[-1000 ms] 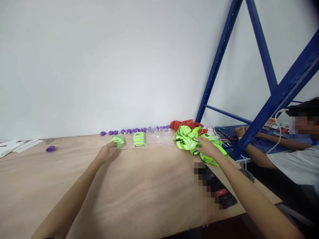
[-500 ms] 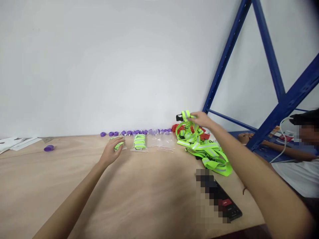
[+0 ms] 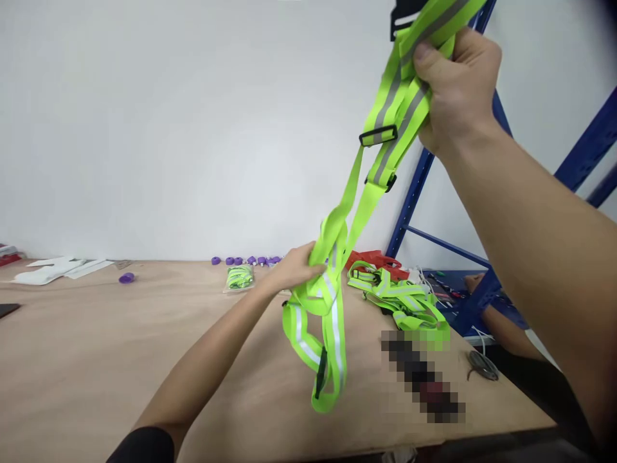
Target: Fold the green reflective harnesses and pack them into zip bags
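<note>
While the right grip (image 3: 460, 87) clenches flat, grey-striped webbing (image 3: 389, 96), the left grip (image 3: 296, 265) holds its loops.

Packet (image 3: 240, 278) left on table (image 3: 96, 360), strap pile (image 3: 409, 297) right

1. The neon-green webbing harness with grey stripes (image 3: 336, 328) and its black plastic buckle (image 3: 402, 19) run past the top edge.
2. Straps hide part of the left hand (image 3: 296, 267); how firmly it grips cannot be told.
3. Pixelation obscures the dark oblong object (image 3: 424, 379).
4. The left edge crops a flat black item (image 3: 7, 309).
5. The small purple plastic pieces (image 3: 238, 261) lack readable detail.
</note>
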`<act>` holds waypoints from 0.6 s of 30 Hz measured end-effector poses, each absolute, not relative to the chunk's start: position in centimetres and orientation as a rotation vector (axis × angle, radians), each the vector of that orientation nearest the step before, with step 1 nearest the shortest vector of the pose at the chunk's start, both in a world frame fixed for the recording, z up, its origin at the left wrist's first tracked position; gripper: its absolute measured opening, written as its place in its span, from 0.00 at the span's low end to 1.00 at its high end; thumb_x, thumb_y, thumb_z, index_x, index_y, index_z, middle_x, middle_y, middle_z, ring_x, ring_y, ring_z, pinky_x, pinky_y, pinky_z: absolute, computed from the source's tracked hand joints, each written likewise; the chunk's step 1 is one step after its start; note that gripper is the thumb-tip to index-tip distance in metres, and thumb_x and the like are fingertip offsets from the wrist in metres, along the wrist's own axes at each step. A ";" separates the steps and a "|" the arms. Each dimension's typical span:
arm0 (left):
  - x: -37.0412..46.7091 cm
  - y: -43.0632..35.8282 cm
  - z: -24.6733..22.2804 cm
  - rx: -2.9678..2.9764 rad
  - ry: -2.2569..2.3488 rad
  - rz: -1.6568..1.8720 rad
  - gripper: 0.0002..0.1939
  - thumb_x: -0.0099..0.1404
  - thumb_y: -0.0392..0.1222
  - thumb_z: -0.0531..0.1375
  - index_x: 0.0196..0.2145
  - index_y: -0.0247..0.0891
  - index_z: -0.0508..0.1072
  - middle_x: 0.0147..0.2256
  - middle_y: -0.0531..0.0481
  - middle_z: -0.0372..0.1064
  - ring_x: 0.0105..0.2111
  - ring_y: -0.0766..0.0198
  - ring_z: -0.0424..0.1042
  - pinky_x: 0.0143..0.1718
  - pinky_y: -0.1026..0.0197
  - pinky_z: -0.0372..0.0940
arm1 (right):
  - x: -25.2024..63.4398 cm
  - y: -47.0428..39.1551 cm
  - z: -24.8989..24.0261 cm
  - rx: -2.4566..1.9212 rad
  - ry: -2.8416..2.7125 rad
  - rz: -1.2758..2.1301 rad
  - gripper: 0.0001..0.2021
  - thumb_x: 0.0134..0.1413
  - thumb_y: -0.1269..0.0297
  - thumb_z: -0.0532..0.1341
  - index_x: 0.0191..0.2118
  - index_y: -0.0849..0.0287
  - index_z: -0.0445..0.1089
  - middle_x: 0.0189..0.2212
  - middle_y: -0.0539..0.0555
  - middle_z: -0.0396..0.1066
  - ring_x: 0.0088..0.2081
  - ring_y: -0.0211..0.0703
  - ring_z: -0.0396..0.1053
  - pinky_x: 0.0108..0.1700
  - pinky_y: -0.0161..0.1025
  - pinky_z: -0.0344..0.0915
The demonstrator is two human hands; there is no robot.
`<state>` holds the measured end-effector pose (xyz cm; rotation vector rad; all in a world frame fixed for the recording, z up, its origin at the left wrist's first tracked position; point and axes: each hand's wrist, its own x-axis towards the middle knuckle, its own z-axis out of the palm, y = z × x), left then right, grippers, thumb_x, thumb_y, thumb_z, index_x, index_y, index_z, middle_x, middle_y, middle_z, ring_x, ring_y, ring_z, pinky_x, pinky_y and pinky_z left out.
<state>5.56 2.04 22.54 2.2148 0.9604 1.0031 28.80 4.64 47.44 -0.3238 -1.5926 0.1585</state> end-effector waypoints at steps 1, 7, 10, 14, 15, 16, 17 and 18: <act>4.0 1.5 22.3 2.193 0.980 0.990 0.21 0.63 0.50 0.59 0.51 0.38 0.73 0.46 0.44 0.76 0.42 0.51 0.75 0.40 0.55 0.70 | 29.8 4.7 46.9 -0.349 -1.528 0.163 0.04 0.61 0.74 0.63 0.40 0.60 0.73 0.39 0.51 0.76 0.45 0.39 0.73 0.52 0.42 0.68; -7.8 -2.2 24.0 1.930 1.227 1.065 0.23 0.59 0.61 0.61 0.35 0.35 0.75 0.27 0.51 0.72 0.24 0.62 0.70 0.23 0.65 0.61 | 35.8 6.3 37.6 -0.652 -0.795 0.539 0.13 0.58 0.85 0.56 0.30 0.60 0.67 0.28 0.50 0.73 0.29 0.36 0.73 0.38 0.41 0.73; -11.5 -4.5 26.8 1.939 1.192 0.882 0.24 0.55 0.63 0.64 0.29 0.37 0.72 0.18 0.55 0.62 0.17 0.68 0.61 0.18 0.67 0.53 | 35.9 6.4 32.8 -0.657 -0.725 0.757 0.11 0.55 0.82 0.54 0.31 0.60 0.67 0.27 0.49 0.73 0.27 0.37 0.72 0.35 0.41 0.73; -14.2 -6.1 29.3 1.895 1.190 0.686 0.21 0.52 0.57 0.68 0.22 0.38 0.68 0.15 0.57 0.53 0.15 0.72 0.52 0.17 0.67 0.47 | 35.3 5.8 28.9 -0.578 -0.906 0.957 0.07 0.49 0.73 0.56 0.30 0.58 0.71 0.26 0.53 0.71 0.29 0.43 0.70 0.38 0.46 0.72; -14.6 -6.2 29.4 1.865 1.215 0.805 0.20 0.53 0.55 0.68 0.21 0.38 0.66 0.15 0.56 0.55 0.15 0.71 0.54 0.18 0.66 0.50 | 35.1 5.7 28.2 -0.554 -0.977 0.994 0.07 0.48 0.71 0.56 0.29 0.56 0.71 0.27 0.54 0.70 0.31 0.45 0.70 0.40 0.47 0.71; -14.9 -6.2 29.3 1.828 1.219 0.970 0.20 0.54 0.55 0.67 0.21 0.39 0.64 0.16 0.55 0.57 0.16 0.69 0.57 0.19 0.65 0.53 | 34.9 5.5 27.4 -0.537 -1.043 1.016 0.06 0.47 0.69 0.56 0.28 0.54 0.70 0.27 0.55 0.69 0.33 0.47 0.70 0.41 0.47 0.70; -15.1 -6.1 29.0 1.789 1.206 1.133 0.20 0.55 0.55 0.65 0.21 0.40 0.62 0.16 0.54 0.60 0.17 0.68 0.60 0.20 0.65 0.56 | 34.7 5.5 26.7 -0.535 -1.096 1.017 0.06 0.48 0.66 0.55 0.26 0.53 0.69 0.27 0.57 0.68 0.35 0.49 0.70 0.43 0.49 0.69; -15.1 -5.9 28.7 1.764 1.197 1.239 0.20 0.56 0.55 0.63 0.21 0.40 0.61 0.17 0.53 0.63 0.17 0.67 0.62 0.20 0.64 0.58 | 34.4 5.5 25.9 -0.555 -1.140 1.006 0.07 0.49 0.62 0.54 0.25 0.52 0.67 0.27 0.58 0.66 0.37 0.51 0.69 0.44 0.50 0.68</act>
